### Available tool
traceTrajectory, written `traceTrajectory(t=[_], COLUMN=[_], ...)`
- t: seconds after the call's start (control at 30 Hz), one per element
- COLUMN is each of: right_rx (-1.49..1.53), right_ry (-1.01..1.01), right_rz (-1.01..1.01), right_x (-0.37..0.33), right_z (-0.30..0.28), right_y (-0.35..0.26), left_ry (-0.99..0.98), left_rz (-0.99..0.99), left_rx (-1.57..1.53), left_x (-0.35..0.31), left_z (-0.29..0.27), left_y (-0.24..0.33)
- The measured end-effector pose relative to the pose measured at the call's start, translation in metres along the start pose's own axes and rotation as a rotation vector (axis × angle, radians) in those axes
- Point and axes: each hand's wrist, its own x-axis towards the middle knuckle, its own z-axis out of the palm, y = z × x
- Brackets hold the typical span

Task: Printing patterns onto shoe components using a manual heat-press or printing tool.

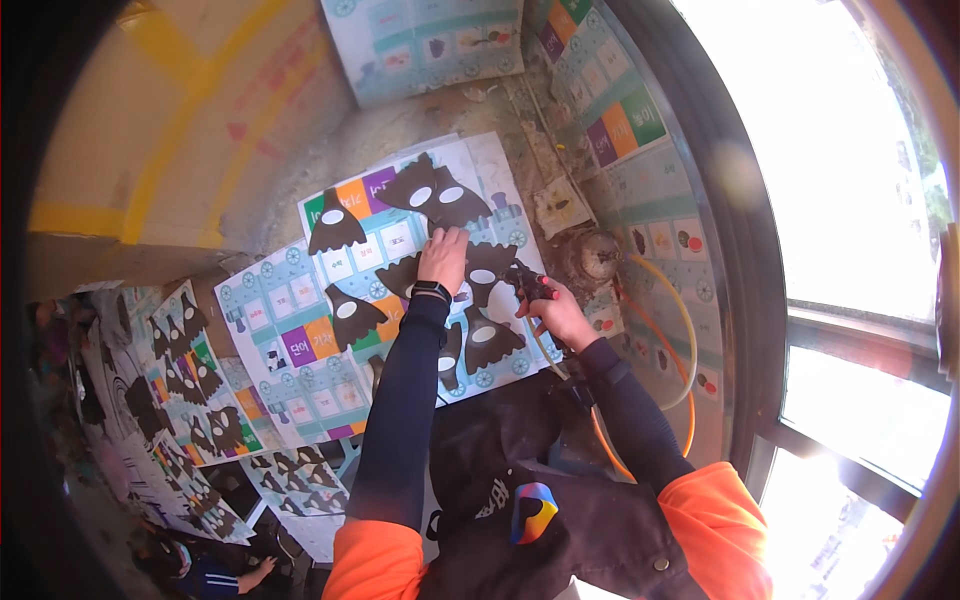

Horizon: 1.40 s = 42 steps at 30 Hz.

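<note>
Right hand [558, 315] grips a small dark hand tool [531, 284] trailing an orange hose [672, 385]; left hand [443, 259], fingers spread flat, presses a black fan-shaped cut-out with a white oval [489, 268]. Both rest on pale printed paper sheets [290, 320] over a worn grey worktable [400, 125] (more cut-outs scattered). Beyond: yellow-striped cardboard [150, 120], bright window [830, 150] at right.

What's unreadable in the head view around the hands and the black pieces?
- Tool in the right hand: head view, small and dark, mostly wrapped by fingers; its kind is unclear.
- Black piece by the left forearm: head view, partly covered by the sleeve.
- Under the left hand: head view, palm hides what it presses.
- Hose end: head view, lost behind the right arm.
</note>
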Motion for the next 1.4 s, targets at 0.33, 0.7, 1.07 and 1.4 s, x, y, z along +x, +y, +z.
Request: traceTrajectory(t=[0.33,0.7,1.07,1.4], right_rx=[-0.082,-0.233,-0.193,-0.247], right_ry=[-0.001,0.071,-0.022,-0.046], right_rz=[0.045,-0.048,-0.004,-0.090], right_x=[0.011,0.039,0.030,0.035], right_z=[-0.007,0.012,0.011,0.005], right_y=[0.005,-0.011,-0.013,-0.005], left_ry=[0.074,0.041,0.068,0.069], left_rz=[-0.252,-0.462,-0.491,-0.498], left_rx=[0.182,-0.350,-0.414,-0.374], left_x=[-0.010,-0.029,-0.031,-0.029], left_z=[0.005,0.019,0.024,0.024], left_y=[0.011,0.005,0.002,0.005])
